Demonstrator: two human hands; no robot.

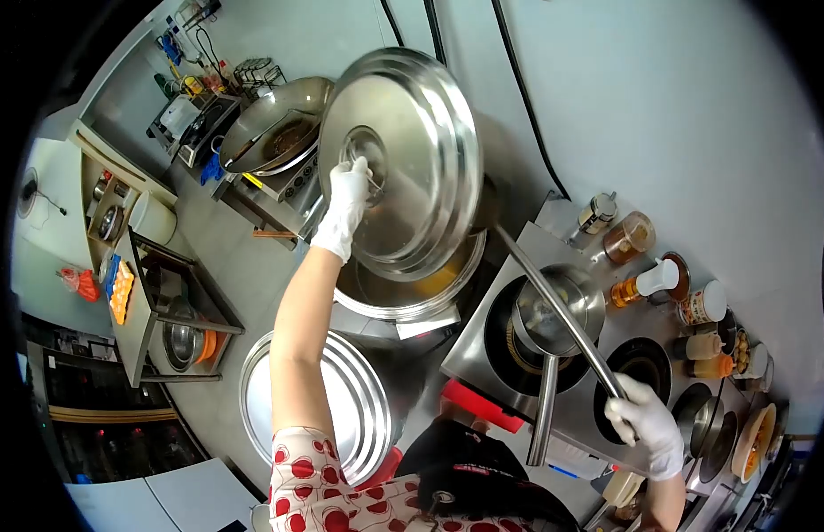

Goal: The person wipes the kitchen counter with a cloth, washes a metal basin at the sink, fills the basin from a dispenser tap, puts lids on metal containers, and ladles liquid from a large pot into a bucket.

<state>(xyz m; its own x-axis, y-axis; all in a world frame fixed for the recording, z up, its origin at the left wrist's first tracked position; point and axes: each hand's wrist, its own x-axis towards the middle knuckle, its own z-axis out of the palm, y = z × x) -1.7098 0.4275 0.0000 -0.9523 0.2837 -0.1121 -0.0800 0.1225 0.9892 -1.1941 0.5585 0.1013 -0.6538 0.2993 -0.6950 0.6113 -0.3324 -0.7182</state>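
Note:
My left hand (345, 202), in a white glove, is closed round the handle of a large steel pot lid (412, 115). The lid is raised and tilted, its top facing me, over a big steel pot (390, 310) whose rim shows below it. In my gloved right hand (647, 427) is the long metal handle of a ladle (562, 310). The ladle's dark far end is partly hidden behind the lid, near the pot's far right side. Under the ladle's shaft, a steel saucepan (549, 332) sits on a stove burner.
A second round steel lid (359, 417) lies at lower left of the pot. Jars and bottles (629, 238) line the wall on the right, with a bowl (753, 443) beyond. At the back left stands a wok (279, 129); a metal-framed table (137, 310) is further left.

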